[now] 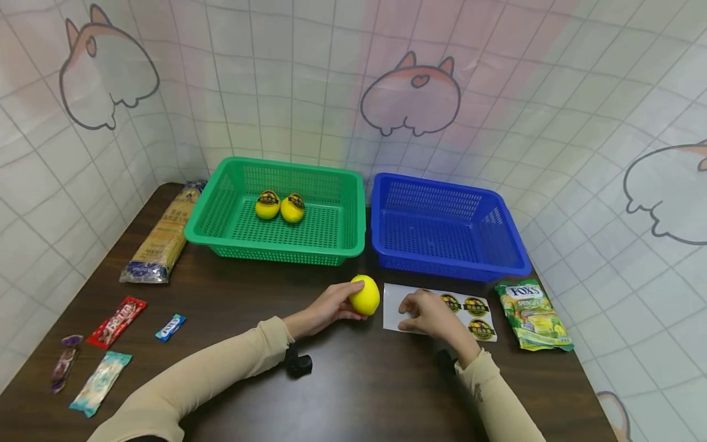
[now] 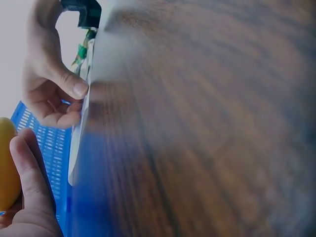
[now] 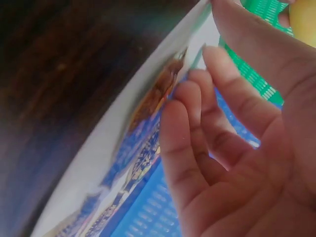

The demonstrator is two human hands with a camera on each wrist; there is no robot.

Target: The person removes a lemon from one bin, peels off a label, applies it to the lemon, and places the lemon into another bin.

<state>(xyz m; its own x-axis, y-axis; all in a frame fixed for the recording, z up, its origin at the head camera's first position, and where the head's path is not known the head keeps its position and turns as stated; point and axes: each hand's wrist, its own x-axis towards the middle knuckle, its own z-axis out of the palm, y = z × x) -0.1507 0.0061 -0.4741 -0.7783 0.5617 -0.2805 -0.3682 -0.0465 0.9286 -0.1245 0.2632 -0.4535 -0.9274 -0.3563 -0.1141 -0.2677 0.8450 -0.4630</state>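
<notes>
Lemon [image 1: 365, 295] and sticker sheet [image 1: 442, 310] lie side by side at the near middle of the dark table [image 1: 243, 307], the lemon to the left, the sheet just right of it, its long axis running left to right.

Beyond them stand two baskets: a green basket [image 1: 221, 215] at far left holding two labelled lemons [image 1: 280, 207], and a blue basket [image 1: 516, 252] at far right. A long packet [image 1: 161, 236] lies left of the green basket, a candy bag [image 1: 533, 315] right of the sheet, and small wrappers [image 1: 116, 322] at near left.

The left hand [image 1: 331, 305] curls round the lemon from its left side, holding it on the table. The right hand [image 1: 428, 314] is over the sheet's left half, thumb and fingers [image 3: 190, 148] pinching at its surface; whether a sticker is lifted I cannot tell. The right hand is the one nearer the stickers.
</notes>
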